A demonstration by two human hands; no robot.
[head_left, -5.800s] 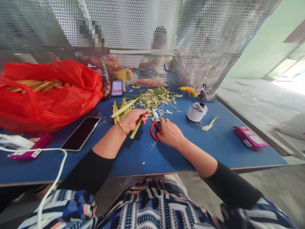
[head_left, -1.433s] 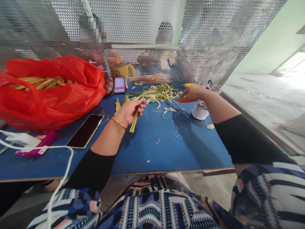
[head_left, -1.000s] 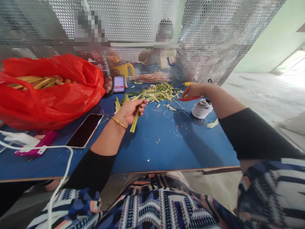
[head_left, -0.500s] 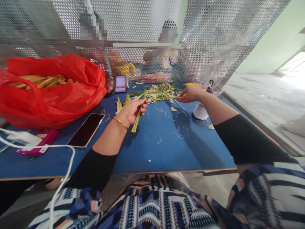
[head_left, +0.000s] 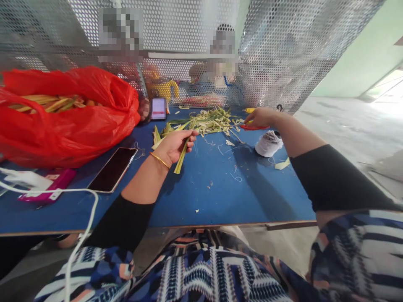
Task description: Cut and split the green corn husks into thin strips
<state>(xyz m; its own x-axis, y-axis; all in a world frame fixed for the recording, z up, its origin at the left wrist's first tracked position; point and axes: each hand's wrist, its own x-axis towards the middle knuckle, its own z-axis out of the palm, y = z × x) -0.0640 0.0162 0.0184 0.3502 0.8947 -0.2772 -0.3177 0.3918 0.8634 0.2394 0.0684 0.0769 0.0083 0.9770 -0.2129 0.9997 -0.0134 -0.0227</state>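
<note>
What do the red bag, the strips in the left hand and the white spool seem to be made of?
Red bag: thin plastic film, by its glossy, crinkled folds.
Strips in the left hand: probably plant leaf or stalk, fairly matte, by their streaked yellow-green color.
White spool: likely wound thread, matte, by its stringy surface; cotton or synthetic, I can't tell.

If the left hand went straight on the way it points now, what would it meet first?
Most likely the pile of cut plant pieces, just ahead of the left hand. Its height above the blue table is unclear, so it might pass over them.
</note>
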